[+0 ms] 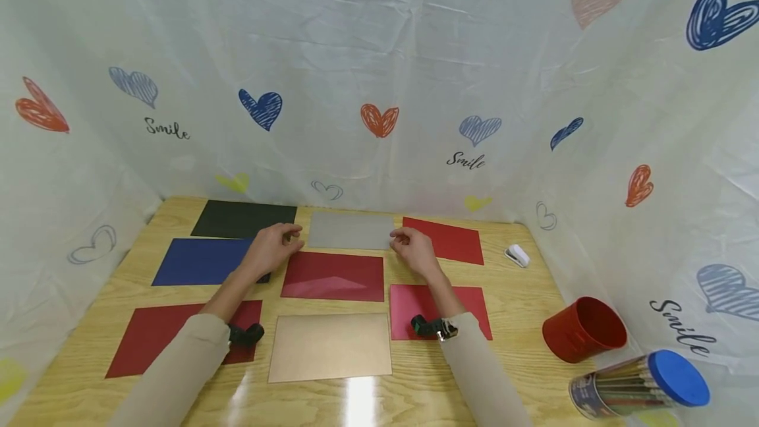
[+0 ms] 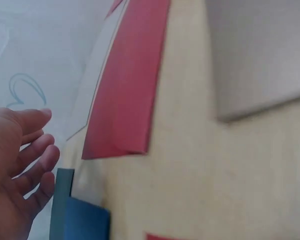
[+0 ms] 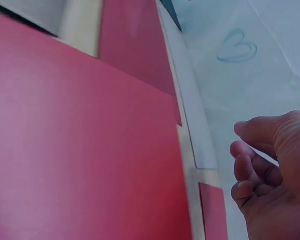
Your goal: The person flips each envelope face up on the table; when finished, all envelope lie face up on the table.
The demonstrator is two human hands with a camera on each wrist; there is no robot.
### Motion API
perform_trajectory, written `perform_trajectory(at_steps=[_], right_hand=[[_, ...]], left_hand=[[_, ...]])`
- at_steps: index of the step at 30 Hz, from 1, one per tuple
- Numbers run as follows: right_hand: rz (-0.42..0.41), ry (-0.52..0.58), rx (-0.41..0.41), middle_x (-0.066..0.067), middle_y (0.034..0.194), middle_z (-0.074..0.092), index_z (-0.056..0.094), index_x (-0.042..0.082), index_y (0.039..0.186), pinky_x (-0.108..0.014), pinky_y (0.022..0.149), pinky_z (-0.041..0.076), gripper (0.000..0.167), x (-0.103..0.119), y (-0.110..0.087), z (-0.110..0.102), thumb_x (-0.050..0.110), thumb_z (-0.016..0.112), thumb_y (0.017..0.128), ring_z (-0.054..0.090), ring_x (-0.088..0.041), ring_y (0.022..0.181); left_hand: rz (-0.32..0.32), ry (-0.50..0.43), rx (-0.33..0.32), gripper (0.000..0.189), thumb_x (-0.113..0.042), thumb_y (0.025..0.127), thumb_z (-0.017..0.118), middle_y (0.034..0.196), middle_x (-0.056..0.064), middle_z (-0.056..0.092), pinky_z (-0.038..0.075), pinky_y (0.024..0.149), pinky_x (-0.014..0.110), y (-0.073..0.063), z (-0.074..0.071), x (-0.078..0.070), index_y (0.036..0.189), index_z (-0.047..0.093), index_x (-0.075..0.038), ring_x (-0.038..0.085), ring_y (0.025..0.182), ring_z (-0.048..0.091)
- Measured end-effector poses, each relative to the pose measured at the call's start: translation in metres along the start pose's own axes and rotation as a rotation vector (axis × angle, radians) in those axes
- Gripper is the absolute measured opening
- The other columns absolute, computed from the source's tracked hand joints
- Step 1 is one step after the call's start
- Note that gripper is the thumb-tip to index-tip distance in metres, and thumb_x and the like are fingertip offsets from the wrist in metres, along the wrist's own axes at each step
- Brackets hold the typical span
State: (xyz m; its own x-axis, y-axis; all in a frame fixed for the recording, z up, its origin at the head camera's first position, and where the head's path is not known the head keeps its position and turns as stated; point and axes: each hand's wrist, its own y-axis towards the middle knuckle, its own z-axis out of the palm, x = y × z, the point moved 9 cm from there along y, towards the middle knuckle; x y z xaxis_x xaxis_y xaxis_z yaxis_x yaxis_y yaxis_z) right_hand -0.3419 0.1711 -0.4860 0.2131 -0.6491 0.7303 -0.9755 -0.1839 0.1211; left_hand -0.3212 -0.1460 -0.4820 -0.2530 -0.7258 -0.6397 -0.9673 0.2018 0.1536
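I watch the left hand [image 1: 275,247] and right hand [image 1: 414,248], loosely bent and empty, flank the grey card [image 1: 350,230] near the back edge of the desk [image 1: 516,312], where a dragging fingertip could skew it against the maroon card [image 1: 332,275].

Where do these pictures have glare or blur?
Head view: bright white glare on the wooden table just below the beige card; left wrist view: that card's left edge looks soft, the wood grain smeared; right wrist view: its right-hand edge blurs.
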Motion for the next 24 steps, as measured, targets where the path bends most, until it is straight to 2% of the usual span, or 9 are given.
perform_trajectory(at_steps=[4,8,12,20,24], right_hand=[[0.084,0.047,0.010,-0.008,0.101,0.072,0.070,0.003,0.121,-0.033,0.069,0.053,0.028,-0.013,0.017,-0.003,0.017,0.069,0.096,0.067,-0.024,0.083],[0.148,0.044,0.026,-0.011,0.108,0.072,0.070,0.006,0.122,-0.035,0.073,0.055,0.027,-0.025,0.024,-0.002,0.018,0.068,0.098,0.069,-0.023,0.087],[0.176,0.040,0.042,-0.011,0.110,0.072,0.070,0.007,0.123,-0.036,0.075,0.055,0.027,-0.032,0.025,0.002,0.018,0.068,0.098,0.068,-0.023,0.090],[0.182,0.078,0.026,-0.010,0.112,0.072,0.069,0.005,0.125,-0.032,0.072,0.053,0.028,-0.035,0.026,0.006,0.014,0.066,0.098,0.068,-0.021,0.086],[0.180,0.089,0.019,-0.009,0.111,0.072,0.070,0.007,0.125,-0.030,0.071,0.052,0.028,-0.037,0.028,0.008,0.015,0.065,0.099,0.067,-0.019,0.085]], left_hand=[[-0.043,0.010,0.037,0.044,-0.022,0.097,0.068,0.120,0.020,0.068,0.054,0.083,0.049,0.017,0.007,0.005,0.134,0.062,0.000,0.034,0.100,0.066],[-0.084,0.011,0.085,0.045,-0.022,0.098,0.066,0.123,0.022,0.068,0.054,0.087,0.050,0.025,0.015,0.010,0.136,0.060,0.001,0.037,0.106,0.066],[-0.107,-0.013,0.112,0.046,-0.022,0.098,0.066,0.125,0.021,0.067,0.054,0.088,0.049,0.027,0.021,0.013,0.137,0.059,0.002,0.036,0.108,0.066],[-0.122,-0.045,0.080,0.046,-0.020,0.097,0.068,0.123,0.020,0.069,0.054,0.090,0.048,0.027,0.020,0.013,0.136,0.060,0.002,0.034,0.107,0.068],[-0.140,-0.083,0.093,0.045,-0.019,0.098,0.066,0.125,0.021,0.068,0.053,0.092,0.048,0.028,0.021,0.013,0.138,0.058,0.002,0.036,0.111,0.066]])
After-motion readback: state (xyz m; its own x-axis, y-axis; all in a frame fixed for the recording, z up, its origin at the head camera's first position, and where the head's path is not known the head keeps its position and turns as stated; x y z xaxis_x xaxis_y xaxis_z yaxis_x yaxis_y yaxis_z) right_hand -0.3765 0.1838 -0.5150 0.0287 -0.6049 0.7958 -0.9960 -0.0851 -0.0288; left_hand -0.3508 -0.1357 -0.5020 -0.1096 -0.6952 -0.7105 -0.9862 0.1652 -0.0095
